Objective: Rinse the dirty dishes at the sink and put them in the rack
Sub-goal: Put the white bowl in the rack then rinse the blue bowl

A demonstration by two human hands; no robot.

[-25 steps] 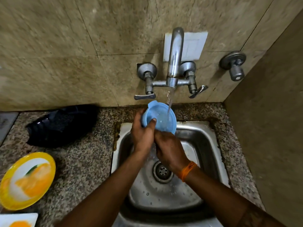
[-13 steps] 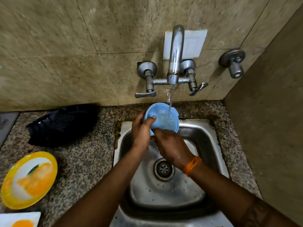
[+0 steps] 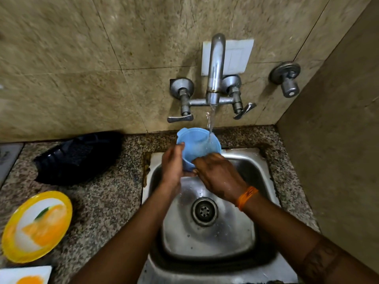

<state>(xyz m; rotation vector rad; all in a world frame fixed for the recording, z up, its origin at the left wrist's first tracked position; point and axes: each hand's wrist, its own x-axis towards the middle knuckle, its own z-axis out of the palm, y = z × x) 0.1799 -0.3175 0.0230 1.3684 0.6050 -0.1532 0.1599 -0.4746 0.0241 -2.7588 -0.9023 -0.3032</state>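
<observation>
Bowl: blue bowl [image 3: 198, 147] tilted under the tap [image 3: 215, 68] stream, above the sink [image 3: 264, 177].
Left hand [image 3: 173, 165]: grips the bowl's left rim, thumb over the edge.
Right hand [image 3: 220, 176]: fingers curl around the bowl's near wall.
Technique: probably best to rotate the bowl so water sweeps every side.
Change: bowl has risen slightly, water striking its right side.
Table [image 3: 106, 201]: yellow plate [image 3: 37, 226] waits at left.

I see beige stone tiles [image 3: 86, 58] covering the back wall, meeting a plain side wall [image 3: 338, 140] on the right. A white plate [image 3: 238, 56] sits on the tiles. The table [image 3: 106, 201] is speckled granite, dimly lit.
</observation>
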